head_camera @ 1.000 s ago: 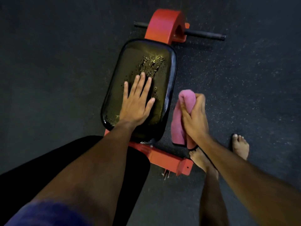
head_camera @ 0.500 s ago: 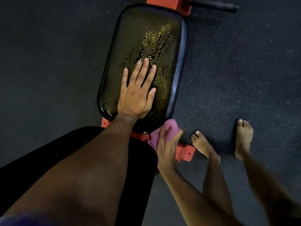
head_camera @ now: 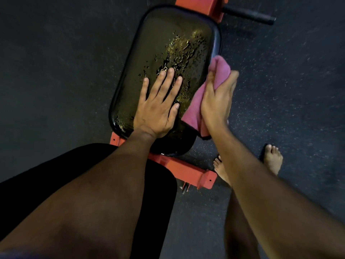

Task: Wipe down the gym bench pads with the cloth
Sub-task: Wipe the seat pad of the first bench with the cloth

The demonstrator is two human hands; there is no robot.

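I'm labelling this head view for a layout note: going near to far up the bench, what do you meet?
Near black pad → red frame bar → left hand flat on the wet pad → droplets → red bracket.

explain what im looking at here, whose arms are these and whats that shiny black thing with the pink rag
The picture comes from a camera worn on a person's head, looking down, so the arms are that person's own. The shiny black thing is a gym bench pad on a red frame, with wet droplets across it. The left hand lies flat on the pad. The right hand grips a pink cloth at the pad's right edge, ready to wipe. Bare feet stand on the dark floor.
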